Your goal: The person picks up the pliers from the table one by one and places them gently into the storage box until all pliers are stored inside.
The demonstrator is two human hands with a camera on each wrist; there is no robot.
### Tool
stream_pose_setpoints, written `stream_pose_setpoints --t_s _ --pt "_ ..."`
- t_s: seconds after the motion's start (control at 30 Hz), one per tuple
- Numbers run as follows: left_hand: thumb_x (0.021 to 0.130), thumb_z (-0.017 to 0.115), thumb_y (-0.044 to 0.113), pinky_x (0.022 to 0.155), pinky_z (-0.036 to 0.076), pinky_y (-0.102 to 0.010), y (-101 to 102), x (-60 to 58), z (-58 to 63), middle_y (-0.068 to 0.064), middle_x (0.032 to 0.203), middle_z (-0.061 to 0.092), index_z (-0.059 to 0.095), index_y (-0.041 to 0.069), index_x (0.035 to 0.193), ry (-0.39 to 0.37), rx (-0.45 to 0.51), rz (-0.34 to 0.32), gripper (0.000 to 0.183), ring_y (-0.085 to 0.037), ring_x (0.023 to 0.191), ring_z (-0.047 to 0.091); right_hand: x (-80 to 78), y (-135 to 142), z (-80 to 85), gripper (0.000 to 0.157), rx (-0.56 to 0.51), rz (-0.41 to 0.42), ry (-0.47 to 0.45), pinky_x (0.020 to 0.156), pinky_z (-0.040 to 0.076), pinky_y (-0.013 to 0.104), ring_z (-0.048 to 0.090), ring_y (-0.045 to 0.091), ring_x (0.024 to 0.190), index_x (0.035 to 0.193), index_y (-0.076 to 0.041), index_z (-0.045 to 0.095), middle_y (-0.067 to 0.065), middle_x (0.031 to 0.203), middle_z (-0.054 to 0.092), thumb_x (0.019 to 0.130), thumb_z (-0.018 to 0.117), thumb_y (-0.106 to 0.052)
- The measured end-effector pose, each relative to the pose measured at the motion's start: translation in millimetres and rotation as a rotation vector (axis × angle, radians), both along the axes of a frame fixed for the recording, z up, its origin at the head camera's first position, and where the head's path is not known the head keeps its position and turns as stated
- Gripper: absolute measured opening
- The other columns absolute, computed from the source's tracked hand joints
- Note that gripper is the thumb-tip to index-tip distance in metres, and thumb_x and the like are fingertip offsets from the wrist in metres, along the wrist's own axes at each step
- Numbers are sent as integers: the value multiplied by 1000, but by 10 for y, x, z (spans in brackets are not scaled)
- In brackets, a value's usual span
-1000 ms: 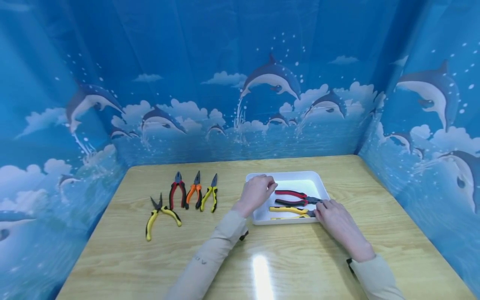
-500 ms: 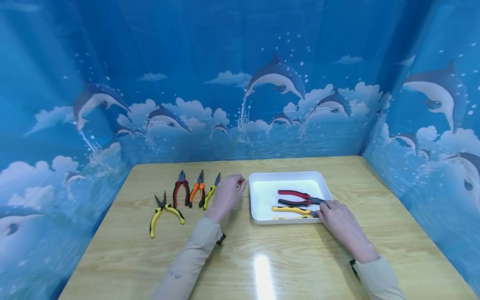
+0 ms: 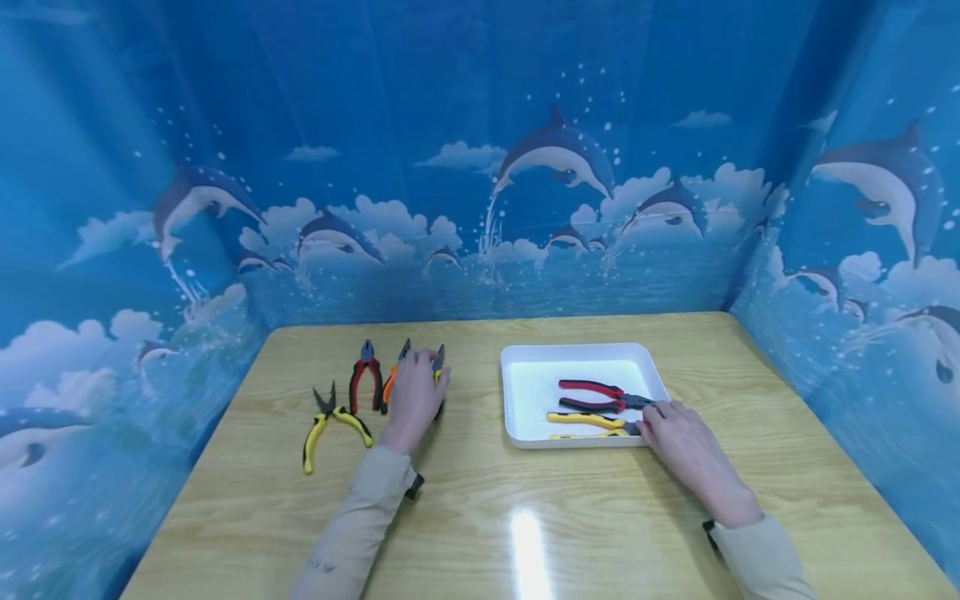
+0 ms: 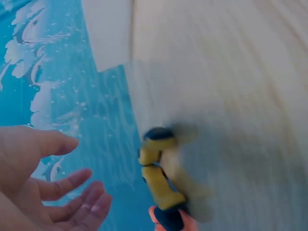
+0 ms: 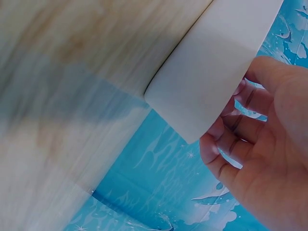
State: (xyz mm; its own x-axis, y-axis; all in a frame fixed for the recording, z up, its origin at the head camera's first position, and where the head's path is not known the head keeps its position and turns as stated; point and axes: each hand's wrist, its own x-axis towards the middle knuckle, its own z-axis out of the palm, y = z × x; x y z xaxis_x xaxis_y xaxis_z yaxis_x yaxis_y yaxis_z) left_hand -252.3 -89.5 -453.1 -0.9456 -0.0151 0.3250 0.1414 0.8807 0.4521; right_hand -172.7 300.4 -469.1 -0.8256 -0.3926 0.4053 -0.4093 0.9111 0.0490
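My left hand is over the orange-handled long-nose pliers and the yellow-and-black pliers, covering much of both in the head view. From the left wrist, its thumb and fingers show spread apart with nothing between them, beside a yellow-and-black handle. On the right, my right hand holds the right front corner of the white tray, its fingers and thumb at the rim. Inside the tray lie red-and-black pliers and, in front of them, yellow-handled pliers.
Left of my left hand are closed red-and-black pliers and yellow long-nose pliers with spread handles. All stand on a wooden table. A blue dolphin-print curtain borders its back and sides.
My left hand has moved left, from over the tray to the orange and yellow pliers. My right hand stays at the tray's corner. The view has shifted slightly.
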Motion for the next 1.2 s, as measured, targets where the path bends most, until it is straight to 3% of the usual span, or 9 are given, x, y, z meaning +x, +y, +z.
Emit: stream_pose_setpoints --t_s 0.13,0.27,0.43,0.57,0.73,0.97,1.07,1.2 --pt "95 72 26 87 54 -46 -29 4 -57 -27 117 59 61 -8 122 -41 -58 52 45 -39 109 57 -1 11 -6 17 -3 -1 -2 60 44 39 50 24 69 81 -4 60 9 77 58 88 74 -9" --pt "96 72 33 87 55 -48 -30 8 -105 -33 117 58 60 -15 120 -102 -173 56 56 -44 109 59 0 18 -7 16 -2 -7 -10 60 44 39 49 24 69 82 -4 60 9 77 58 89 74 -9" --pt "94 72 41 81 57 -46 -17 19 -152 -31 113 61 64 -14 115 -200 -279 43 59 -40 101 62 -2 15 -10 17 4 -1 -3 60 44 39 50 24 70 82 -4 60 9 78 59 89 75 -10" --pt "91 75 41 83 56 -46 3 18 -173 -31 113 62 64 -13 113 -239 -332 38 59 -40 103 61 -2 13 -12 18 3 8 6 60 44 40 49 24 69 81 -4 60 9 77 58 88 75 -9" --pt "89 78 39 84 56 -46 26 18 -188 -30 109 62 65 -13 107 -226 -394 30 57 -40 103 61 -5 19 -20 18 3 12 14 60 45 40 50 24 69 81 -4 60 9 77 59 86 76 -9" --pt "92 74 37 98 47 -50 43 3 -208 -25 102 66 69 -13 102 -182 -571 -16 51 -41 105 59 -5 15 -9 18 1 2 -1 60 44 40 49 24 69 80 -5 59 9 77 58 88 75 -10" --pt "91 74 39 93 48 -47 38 -1 -210 -25 100 64 68 -13 103 -191 -561 4 53 -37 100 59 -5 9 5 17 8 -7 -18 61 45 39 49 24 70 82 -4 60 9 78 59 89 75 -10" --pt "90 76 39 86 48 -44 15 9 -204 -27 105 61 61 -13 111 -226 -470 18 58 -36 98 57 -2 11 14 16 14 -17 -36 61 45 39 49 24 70 84 -4 61 9 79 59 90 75 -11"
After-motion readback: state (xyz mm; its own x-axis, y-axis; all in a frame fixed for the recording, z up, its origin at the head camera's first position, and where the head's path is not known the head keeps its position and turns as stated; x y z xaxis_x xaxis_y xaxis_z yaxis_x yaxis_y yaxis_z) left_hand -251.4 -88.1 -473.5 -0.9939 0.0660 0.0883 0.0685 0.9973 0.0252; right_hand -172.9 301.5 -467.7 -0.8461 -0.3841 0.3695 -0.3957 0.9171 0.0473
